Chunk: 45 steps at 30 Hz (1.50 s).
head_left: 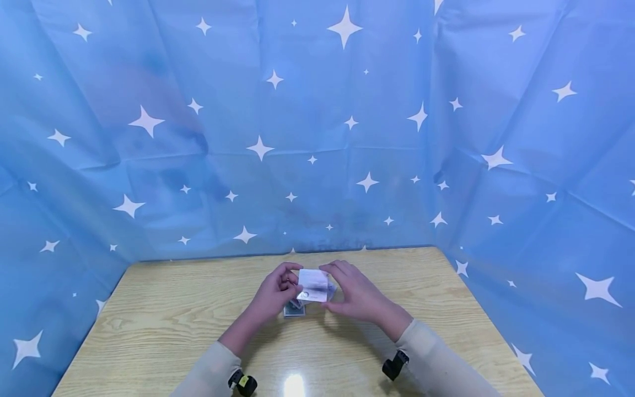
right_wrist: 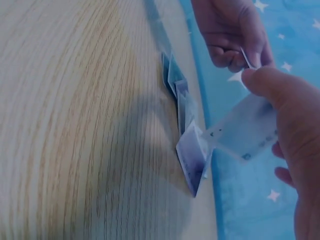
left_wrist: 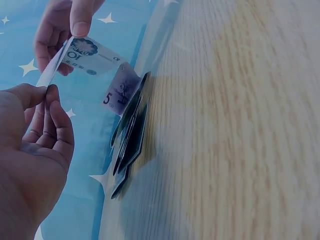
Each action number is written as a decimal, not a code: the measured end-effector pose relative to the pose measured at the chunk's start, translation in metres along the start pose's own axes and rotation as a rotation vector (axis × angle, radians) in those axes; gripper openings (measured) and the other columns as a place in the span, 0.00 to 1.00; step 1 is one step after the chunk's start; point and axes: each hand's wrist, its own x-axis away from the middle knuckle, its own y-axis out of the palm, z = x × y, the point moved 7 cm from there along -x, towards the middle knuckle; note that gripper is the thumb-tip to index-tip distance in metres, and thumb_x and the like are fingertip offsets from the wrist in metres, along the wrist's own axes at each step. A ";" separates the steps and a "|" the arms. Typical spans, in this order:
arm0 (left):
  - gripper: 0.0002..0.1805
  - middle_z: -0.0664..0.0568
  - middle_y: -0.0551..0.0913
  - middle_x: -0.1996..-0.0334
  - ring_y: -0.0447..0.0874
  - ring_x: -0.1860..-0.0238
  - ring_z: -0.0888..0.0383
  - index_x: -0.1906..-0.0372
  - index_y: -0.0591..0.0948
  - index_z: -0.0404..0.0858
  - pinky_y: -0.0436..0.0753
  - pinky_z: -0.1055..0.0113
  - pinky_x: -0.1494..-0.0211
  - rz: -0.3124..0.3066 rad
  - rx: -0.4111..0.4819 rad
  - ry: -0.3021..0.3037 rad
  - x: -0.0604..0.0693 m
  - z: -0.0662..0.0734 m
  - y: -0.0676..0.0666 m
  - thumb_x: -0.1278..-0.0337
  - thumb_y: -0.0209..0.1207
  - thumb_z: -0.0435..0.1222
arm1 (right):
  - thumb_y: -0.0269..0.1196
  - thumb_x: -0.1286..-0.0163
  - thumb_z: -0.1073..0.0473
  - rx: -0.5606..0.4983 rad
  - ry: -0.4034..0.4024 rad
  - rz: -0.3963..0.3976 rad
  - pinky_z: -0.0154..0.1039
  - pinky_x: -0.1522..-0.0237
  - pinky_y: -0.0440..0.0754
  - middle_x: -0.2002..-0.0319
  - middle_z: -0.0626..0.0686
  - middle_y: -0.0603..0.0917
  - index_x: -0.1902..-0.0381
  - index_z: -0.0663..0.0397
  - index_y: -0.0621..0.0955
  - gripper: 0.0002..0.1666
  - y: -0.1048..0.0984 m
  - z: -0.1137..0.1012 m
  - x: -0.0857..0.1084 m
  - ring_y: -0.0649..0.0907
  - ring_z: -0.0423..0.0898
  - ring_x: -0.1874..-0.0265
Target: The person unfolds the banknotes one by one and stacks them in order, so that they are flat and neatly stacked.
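Observation:
Both hands hold up a pale banknote (head_left: 313, 285) above the table, with a bent part marked 10 (left_wrist: 85, 57) showing in the left wrist view. My left hand (head_left: 274, 292) pinches its left edge between thumb and fingers, the other fingers curled. At the opposite edge, my right hand (head_left: 358, 295) grips it by thumb and fingertips. Beneath them lie several folded banknotes (head_left: 295, 310), overlapping in a row, dark ones (left_wrist: 131, 142) and a purple one marked 5 (left_wrist: 121, 90). The right wrist view shows the purple note (right_wrist: 192, 152) standing tilted at the row's near end.
The notes lie on a light wooden table (head_left: 163, 314). A blue curtain with white stars (head_left: 307, 110) hangs behind the table and along its sides. Small black devices are strapped on the left wrist (head_left: 243, 382) and the right wrist (head_left: 395, 365).

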 end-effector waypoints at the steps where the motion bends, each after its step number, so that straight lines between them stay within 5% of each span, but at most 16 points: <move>1: 0.26 0.41 0.84 0.56 0.83 0.62 0.59 0.29 0.77 0.33 0.86 0.68 0.57 0.001 0.004 0.000 0.001 0.000 0.000 0.28 0.64 0.22 | 0.83 0.37 0.45 0.001 -0.007 0.007 0.52 0.33 0.83 0.35 0.48 0.81 0.24 0.51 0.76 0.48 -0.001 -0.001 0.000 0.80 0.48 0.36; 20: 0.26 0.44 0.81 0.56 0.83 0.61 0.58 0.30 0.78 0.35 0.85 0.70 0.57 0.036 -0.002 0.014 0.010 0.005 -0.009 0.28 0.65 0.22 | 0.85 0.38 0.44 -0.072 0.002 0.058 0.47 0.43 0.85 0.44 0.45 0.80 0.31 0.52 0.81 0.43 -0.014 0.000 0.001 0.80 0.43 0.46; 30: 0.25 0.44 0.82 0.57 0.85 0.60 0.57 0.31 0.79 0.35 0.87 0.69 0.55 0.070 -0.008 0.022 0.014 -0.001 -0.016 0.29 0.66 0.22 | 0.77 0.26 0.59 -0.417 0.180 0.059 0.43 0.62 0.82 0.51 0.44 0.85 0.38 0.47 0.85 0.21 -0.015 0.017 0.008 0.79 0.45 0.62; 37: 0.26 0.43 0.81 0.56 0.86 0.60 0.57 0.30 0.78 0.36 0.87 0.67 0.55 0.068 0.010 0.014 0.015 -0.005 -0.019 0.29 0.66 0.22 | 0.72 0.21 0.60 -0.512 0.282 0.036 0.37 0.73 0.75 0.68 0.48 0.79 0.37 0.43 0.84 0.18 -0.012 0.025 0.013 0.77 0.46 0.72; 45: 0.25 0.45 0.81 0.57 0.88 0.60 0.56 0.31 0.78 0.35 0.88 0.67 0.56 0.074 0.019 0.025 0.018 0.000 -0.022 0.29 0.66 0.22 | 0.69 0.19 0.63 -0.643 0.344 0.071 0.35 0.74 0.73 0.67 0.51 0.82 0.35 0.47 0.84 0.18 -0.012 0.028 0.016 0.76 0.45 0.73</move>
